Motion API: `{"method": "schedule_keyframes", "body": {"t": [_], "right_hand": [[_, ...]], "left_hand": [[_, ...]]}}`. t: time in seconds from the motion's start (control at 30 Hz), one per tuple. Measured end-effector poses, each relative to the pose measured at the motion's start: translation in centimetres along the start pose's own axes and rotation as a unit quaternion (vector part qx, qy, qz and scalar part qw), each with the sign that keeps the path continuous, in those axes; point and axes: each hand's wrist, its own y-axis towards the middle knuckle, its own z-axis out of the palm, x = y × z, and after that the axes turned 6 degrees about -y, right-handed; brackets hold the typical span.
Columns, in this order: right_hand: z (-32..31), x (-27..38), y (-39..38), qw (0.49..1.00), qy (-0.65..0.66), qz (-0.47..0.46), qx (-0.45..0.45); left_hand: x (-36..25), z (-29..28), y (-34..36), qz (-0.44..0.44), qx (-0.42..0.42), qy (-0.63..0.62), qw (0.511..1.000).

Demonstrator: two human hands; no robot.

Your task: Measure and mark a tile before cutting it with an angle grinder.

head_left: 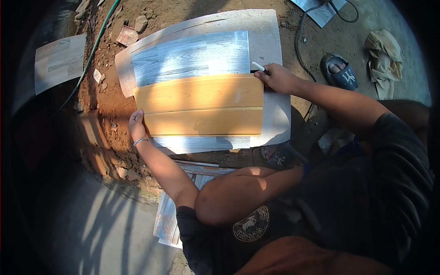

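Far left, a gray tile [59, 64] lies beside a green hose [95, 52] on the dirt. Next comes the left hand [136, 124], with its fingers bent at the left edge of the yellow board [201, 98]. I cannot tell if this grip pinches the board or just pushes on it.

The board is in the middle, lying flat and a bit crooked on a shiny tile [197, 52]. The tile shows above and below it. A big pale slab [270, 41] sits under them both, maybe to keep them off the dirt. Below, more tiles [166, 222] lie in a pile near the knee.

The right hand [275, 79] is at the board's top right corner. Its grip is closed on a white pen [258, 66], and the thumb side is by the corner. With a hand at each end, the board likely can't slide or turn much.

Farther right are a black cord [299, 39], a dark slipper [340, 75] and a tan cloth [384, 52].
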Motion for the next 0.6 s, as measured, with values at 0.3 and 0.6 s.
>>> {"method": "schedule_keyframes", "body": {"t": [0.3, 0.6], "right_hand": [[0.01, -0.22, 0.17, 0.999, 0.034, -0.019, 0.017], [-0.33, 0.14, -0.16, 0.999, 0.032, -0.015, 0.019]], "left_hand": [[-0.01, 0.13, -0.24, 0.009, 0.002, -0.003, 1.000], [-0.29, 0.46, -0.43, 0.007, 0.005, -0.008, 1.000]]}}
